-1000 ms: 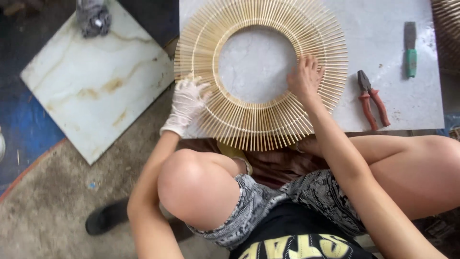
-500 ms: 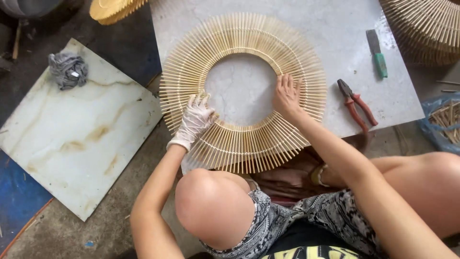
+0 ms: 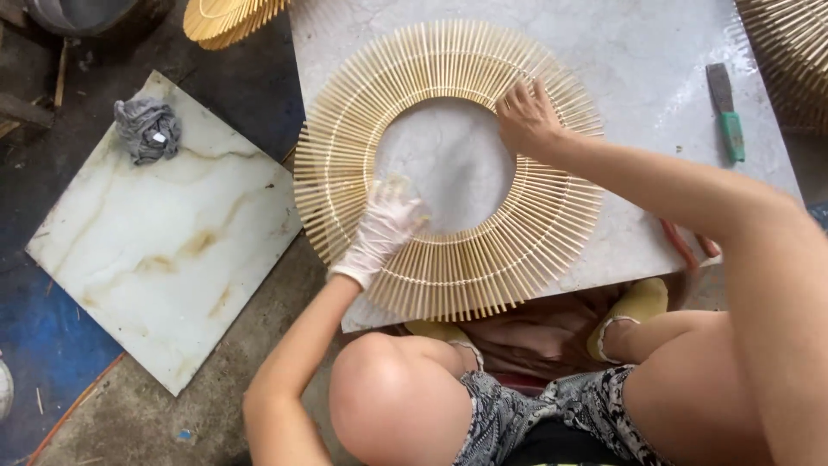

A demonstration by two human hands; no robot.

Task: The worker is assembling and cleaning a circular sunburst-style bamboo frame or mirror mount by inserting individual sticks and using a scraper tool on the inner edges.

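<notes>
A big ring of radiating bamboo sticks [image 3: 448,276] lies flat on a grey stone slab [image 3: 655,78]. My left hand [image 3: 384,224], in a thin white glove, presses on the ring's lower left inner edge with its fingers spread. My bare right hand [image 3: 524,116] rests on the ring's upper right, fingers bent over the sticks near the inner rim. Neither hand lifts anything. My knees sit below the slab.
A green-handled scraper [image 3: 726,108] lies on the slab at the right. Red plier handles [image 3: 686,246] show under my right forearm. A marble tile [image 3: 164,233] with a grey rag [image 3: 147,128] lies on the floor at the left. More stick rings sit at the top [image 3: 228,17] and right [image 3: 789,52].
My right hand slid up along the ring to its upper right. My left hand moved inward onto the inner rim. The view shifted closer.
</notes>
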